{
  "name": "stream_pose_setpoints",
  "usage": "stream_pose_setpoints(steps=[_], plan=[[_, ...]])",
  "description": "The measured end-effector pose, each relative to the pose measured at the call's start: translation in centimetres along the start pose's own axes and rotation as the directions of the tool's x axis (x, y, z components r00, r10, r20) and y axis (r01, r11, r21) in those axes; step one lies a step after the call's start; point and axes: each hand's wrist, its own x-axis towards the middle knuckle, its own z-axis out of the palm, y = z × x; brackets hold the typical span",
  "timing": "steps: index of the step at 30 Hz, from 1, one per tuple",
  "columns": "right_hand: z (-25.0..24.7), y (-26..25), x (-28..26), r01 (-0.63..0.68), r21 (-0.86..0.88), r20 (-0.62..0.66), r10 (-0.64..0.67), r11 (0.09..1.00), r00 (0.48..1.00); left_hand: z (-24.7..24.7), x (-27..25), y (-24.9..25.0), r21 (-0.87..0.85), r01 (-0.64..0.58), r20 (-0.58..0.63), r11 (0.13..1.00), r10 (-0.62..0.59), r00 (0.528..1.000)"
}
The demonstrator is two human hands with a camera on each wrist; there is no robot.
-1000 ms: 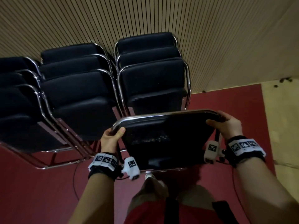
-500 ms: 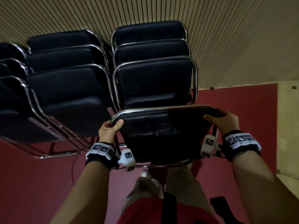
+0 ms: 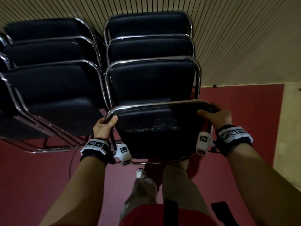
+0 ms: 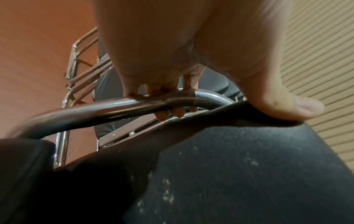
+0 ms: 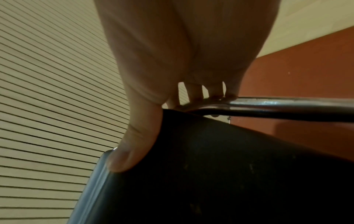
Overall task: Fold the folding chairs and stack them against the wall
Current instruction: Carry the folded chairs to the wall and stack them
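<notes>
I see the black padded folding chair with a chrome tube frame [image 3: 156, 128] as smooth vinyl, matt to faintly sheened, flecked with pale scuffs or dust across its cushion; its tubing is polished metal, mirror-bright, and reflects my left hand [image 3: 104, 126] where that hand grips it. My right hand [image 3: 218, 116] grips the same glossy metal. The stacked black padded chairs with chrome frames [image 3: 151, 82] show the same soft-sheen upholstery and shiny tube. The beige ribbed wall panelling [image 3: 244, 46] looks matt, with fine grooves. The dark red floor [image 3: 32, 176] looks smooth and dull.
</notes>
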Motion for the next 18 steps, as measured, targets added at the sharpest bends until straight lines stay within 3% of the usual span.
stream_pose_setpoints(steps=[4,12,18], plan=[[1.4,-1.3,1.0,0.011,0.031,0.03,-0.011,0.999,0.999,0.0,1.1,0.8,-0.032,0.018,-0.007,0.999,-0.018,1.0],[3.1,-2.0,2.6,0.004,0.015,0.012,-0.004,1.0,1.0,0.5,3.1,2.3,-0.105,0.046,0.092,0.993,-0.036,0.995],[3.4,-2.1,4.0,-0.017,0.008,0.004,0.017,1.0,1.0,1.9,3.2,3.5,-0.071,0.046,0.141,0.996,-0.035,0.989]])
